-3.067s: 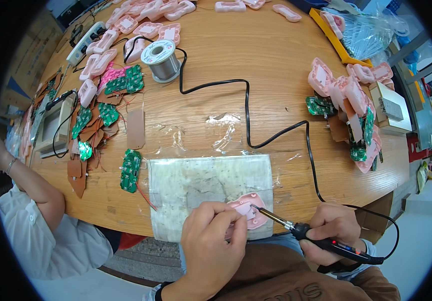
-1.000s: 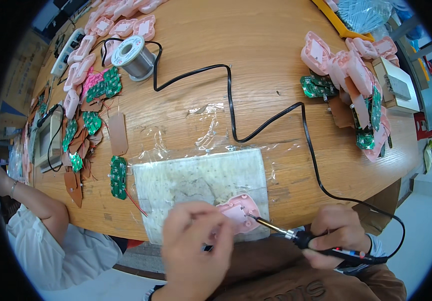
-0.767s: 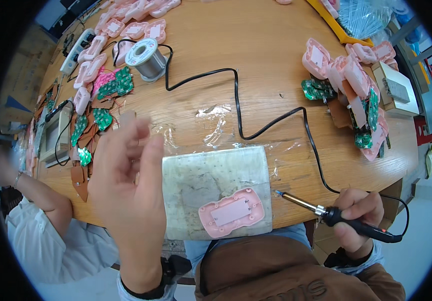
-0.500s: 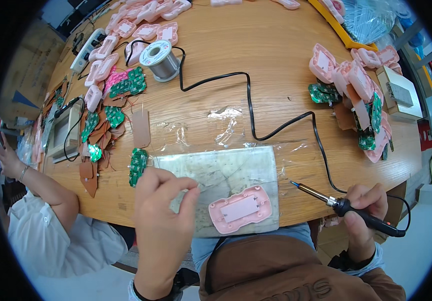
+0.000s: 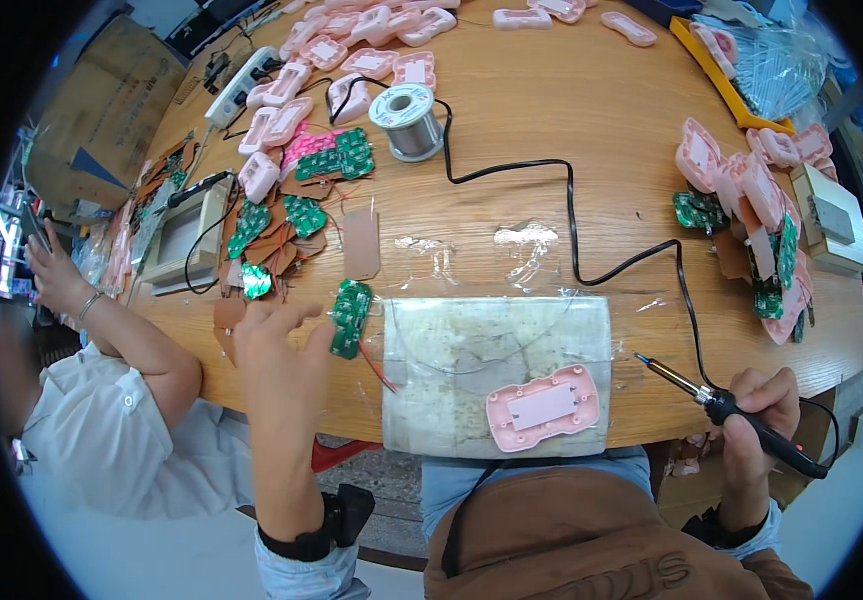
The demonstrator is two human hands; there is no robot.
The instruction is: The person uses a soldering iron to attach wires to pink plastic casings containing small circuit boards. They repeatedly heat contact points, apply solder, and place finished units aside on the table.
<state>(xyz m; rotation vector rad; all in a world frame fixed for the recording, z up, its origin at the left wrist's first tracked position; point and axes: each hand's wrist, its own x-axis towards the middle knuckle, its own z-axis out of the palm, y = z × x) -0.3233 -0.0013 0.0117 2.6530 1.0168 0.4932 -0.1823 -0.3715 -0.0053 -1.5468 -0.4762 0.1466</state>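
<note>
My right hand [image 5: 757, 415] grips the black handle of a soldering iron [image 5: 686, 385], its tip pointing up and left beside the work plate. My left hand [image 5: 281, 350] is over the table left of the plate, fingers apart, nearest a brown board [image 5: 228, 318] and a green circuit board [image 5: 351, 318] with a red wire. No object shows in its fingers, though the fingertips partly blend with the boards. A pink plastic shell [image 5: 543, 408] with a pale rectangular panel lies open side up on the marbled plate [image 5: 441, 400]. A thin wire curves across the plate.
A solder spool [image 5: 408, 125] stands near the iron's black cable [image 5: 572, 215]. Green and brown boards [image 5: 276, 235] are heaped at left, pink shells [image 5: 291, 85] behind. More shells and boards [image 5: 751, 200] pile up at right. A co-worker's arm [image 5: 141, 330] rests at far left.
My left hand has moved left, away from the plate, and its pinched fingers have spread. My right hand still holds the soldering iron. The whole view has shifted, so the table appears further right.
</note>
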